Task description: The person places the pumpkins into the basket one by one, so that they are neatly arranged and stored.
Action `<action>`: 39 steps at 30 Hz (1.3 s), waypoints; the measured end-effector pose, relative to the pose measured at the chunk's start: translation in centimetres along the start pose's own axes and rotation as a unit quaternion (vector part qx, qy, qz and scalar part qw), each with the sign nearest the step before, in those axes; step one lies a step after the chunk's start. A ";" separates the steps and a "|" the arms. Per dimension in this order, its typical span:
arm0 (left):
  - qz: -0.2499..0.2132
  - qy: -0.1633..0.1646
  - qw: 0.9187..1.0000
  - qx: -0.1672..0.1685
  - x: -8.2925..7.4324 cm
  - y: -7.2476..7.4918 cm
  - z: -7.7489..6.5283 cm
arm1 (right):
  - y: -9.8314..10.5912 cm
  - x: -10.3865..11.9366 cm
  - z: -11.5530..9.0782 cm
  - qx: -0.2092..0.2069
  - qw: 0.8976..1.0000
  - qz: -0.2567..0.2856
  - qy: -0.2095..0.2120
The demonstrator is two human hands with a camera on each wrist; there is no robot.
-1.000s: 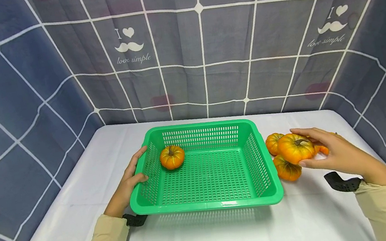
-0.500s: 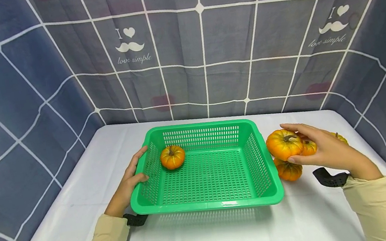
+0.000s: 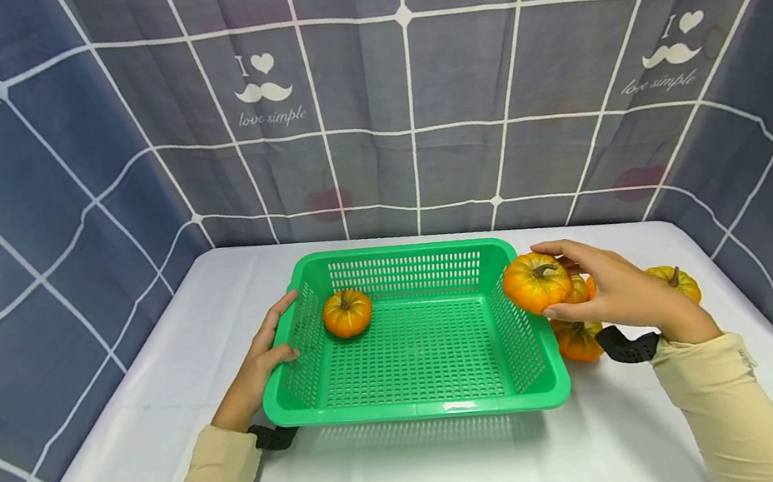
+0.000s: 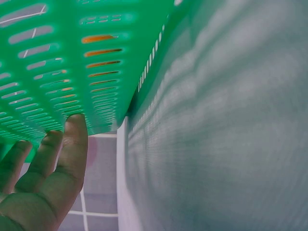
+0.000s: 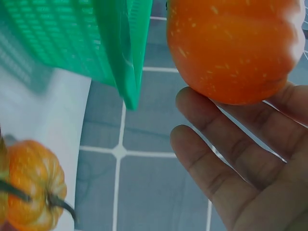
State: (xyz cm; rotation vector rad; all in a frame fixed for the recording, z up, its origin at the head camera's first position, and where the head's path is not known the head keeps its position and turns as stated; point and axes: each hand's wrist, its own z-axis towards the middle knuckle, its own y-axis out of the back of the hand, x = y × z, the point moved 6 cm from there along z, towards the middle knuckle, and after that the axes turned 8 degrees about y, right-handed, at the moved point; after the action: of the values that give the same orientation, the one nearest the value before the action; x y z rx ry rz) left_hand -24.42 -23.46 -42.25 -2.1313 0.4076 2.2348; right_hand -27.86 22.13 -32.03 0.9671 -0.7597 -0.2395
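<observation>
A small orange pumpkin is in my right hand, held between thumb and fingers at the right rim of the green basket. Seen from the right wrist, this pumpkin is beside the basket's edge, two fingertips below it and apart from the wall. My left hand holds the basket's left side, thumb and index at the rim. In the left wrist view, the other fingers lie against the slotted outer wall. Another pumpkin sits inside the basket, near its left wall.
Right of the basket, more pumpkins stand on the white tablecloth: one in front, others partly hidden behind my right hand, and one farther right. Grey checked curtains enclose the table at the back and sides.
My right hand has carried its pumpkin leftward and slightly up, from above the other pumpkins to the basket's right rim. The pumpkin at far right has come into fuller view. My left hand stays put.
</observation>
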 end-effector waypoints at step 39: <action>-0.005 0.016 1.000 0.000 0.3 0.0 0.0 | -5.1 0.6 7.7 0.086 0.960 0.266 0.033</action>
State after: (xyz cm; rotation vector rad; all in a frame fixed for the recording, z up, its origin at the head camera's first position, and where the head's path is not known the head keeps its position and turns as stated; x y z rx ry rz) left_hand -24.48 -23.49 -42.54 -2.1654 0.3976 2.1983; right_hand -31.98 13.94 -33.28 0.8928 -0.9593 0.3308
